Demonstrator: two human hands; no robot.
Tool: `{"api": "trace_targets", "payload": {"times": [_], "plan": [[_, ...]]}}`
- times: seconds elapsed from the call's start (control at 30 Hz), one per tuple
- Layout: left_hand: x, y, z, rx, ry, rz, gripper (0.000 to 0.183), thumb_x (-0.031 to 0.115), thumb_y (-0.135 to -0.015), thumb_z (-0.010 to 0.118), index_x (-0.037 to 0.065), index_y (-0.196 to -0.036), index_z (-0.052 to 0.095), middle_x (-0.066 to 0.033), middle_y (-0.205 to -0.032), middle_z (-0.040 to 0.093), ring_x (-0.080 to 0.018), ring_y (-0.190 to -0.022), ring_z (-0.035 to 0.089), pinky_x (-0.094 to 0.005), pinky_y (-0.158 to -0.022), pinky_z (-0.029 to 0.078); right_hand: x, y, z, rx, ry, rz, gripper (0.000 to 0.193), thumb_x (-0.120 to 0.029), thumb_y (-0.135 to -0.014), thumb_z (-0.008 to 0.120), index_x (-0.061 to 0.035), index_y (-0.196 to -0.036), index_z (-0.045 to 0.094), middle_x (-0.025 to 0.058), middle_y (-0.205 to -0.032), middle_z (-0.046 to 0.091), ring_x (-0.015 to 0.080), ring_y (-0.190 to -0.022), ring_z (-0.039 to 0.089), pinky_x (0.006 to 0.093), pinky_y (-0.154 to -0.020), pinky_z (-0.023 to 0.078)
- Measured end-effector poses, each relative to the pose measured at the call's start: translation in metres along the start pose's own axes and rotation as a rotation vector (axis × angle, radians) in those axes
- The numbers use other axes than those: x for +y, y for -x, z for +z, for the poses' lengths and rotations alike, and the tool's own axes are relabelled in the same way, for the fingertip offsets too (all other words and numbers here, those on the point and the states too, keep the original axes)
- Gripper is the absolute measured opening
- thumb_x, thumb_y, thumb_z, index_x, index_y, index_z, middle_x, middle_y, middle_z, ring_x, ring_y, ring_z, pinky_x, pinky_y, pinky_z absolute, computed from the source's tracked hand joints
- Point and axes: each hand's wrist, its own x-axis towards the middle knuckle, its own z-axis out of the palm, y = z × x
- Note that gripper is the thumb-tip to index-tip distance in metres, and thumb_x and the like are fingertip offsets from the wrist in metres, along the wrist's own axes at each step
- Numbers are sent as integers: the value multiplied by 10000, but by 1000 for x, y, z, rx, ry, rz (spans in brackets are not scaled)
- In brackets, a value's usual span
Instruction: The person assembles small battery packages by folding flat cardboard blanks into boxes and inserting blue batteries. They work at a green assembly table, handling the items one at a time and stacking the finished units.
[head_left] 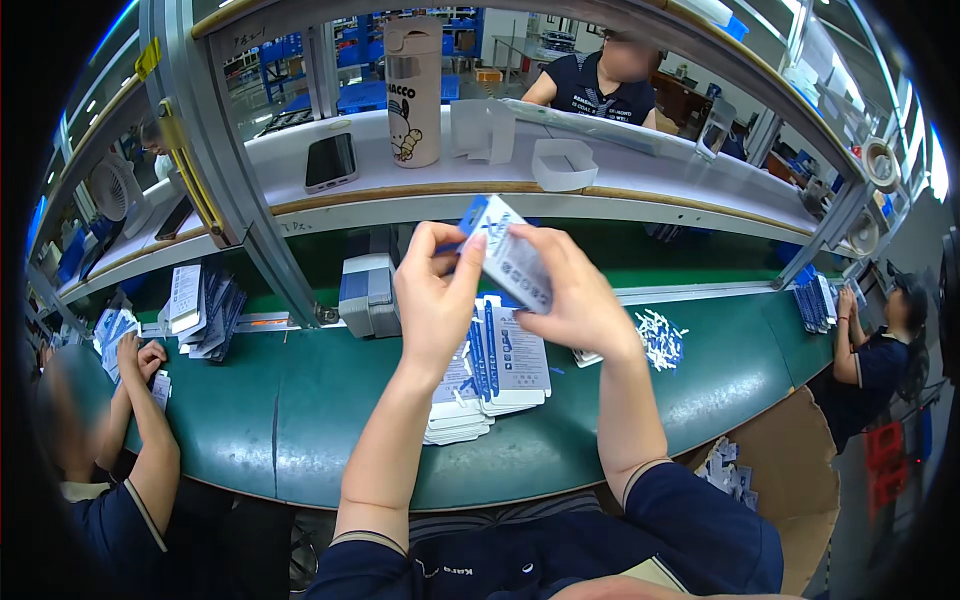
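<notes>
A blue-and-white printed carton (512,258) above white-and-blue flat cartons (500,370) on a dark green table (300,410).

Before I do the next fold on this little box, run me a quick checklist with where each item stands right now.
1. Both hands on the box: left hand and right hand pinch the small blue and white carton: ok.
2. Carton lifted off the green belt: ok.
3. Stack of flat cartons just below the hands: ok.
4. Loose white parts beside the right wrist: ok.
5. Carton flaps closed: cannot tell.
</notes>
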Motion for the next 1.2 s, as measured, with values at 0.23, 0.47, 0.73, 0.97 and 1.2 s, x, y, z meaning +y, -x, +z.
{"api": "trace_targets", "payload": {"times": [0.23, 0.47, 0.73, 0.97, 1.2], "plan": [[11, -1, -19, 197, 33, 249, 103, 112, -946, 590, 10, -956, 600, -34, -943, 602, -101, -866, 589, -246, -746, 507, 52, 33, -44, -301, 243, 692, 743, -240, -540, 842, -118, -1166, 461, 194, -1036, 595, 359, -965, 615, 404, -844, 494], [23, 7, -15, 71, 48, 273, 96, 96, -942, 580, 2, -927, 591, -49, -969, 603, -107, -861, 588, -250, -726, 506, 118, 28, 45, -352, 365, 789, 1010, -414, -472, 878, -7, -1253, 385, 250, -1196, 497, 392, -1068, 579, 408, -905, 500], [32, 11, -20, 51, 106, 307, 78, 68, -921, 592, -9, -909, 592, -73, -1001, 603, -112, -862, 585, -248, -714, 507, 103, 24, 46, -332, 421, 777, 889, -342, -507, 823, -21, -1241, 438, 258, -1136, 546, 401, -1011, 622, 407, -858, 536], [43, 19, -24, 23, 121, 343, 83, 69, -924, 590, -11, -902, 598, -75, -1007, 605, -114, -856, 590, -249, -712, 509, 106, 28, 38, -355, 429, 734, 960, -504, -548, 834, -15, -1265, 424, 244, -1166, 545, 402, -1032, 616, 408, -878, 518], [49, 21, -32, 65, 162, 391, 83, 65, -930, 577, -10, -936, 612, -74, -1011, 614, -114, -850, 608, -242, -715, 511, 102, 45, 26, 87, 228, 522, 803, -565, -673, 753, 31, -1149, 503, 227, -1174, 522, 381, -1119, 512, 433, -940, 438]]}}
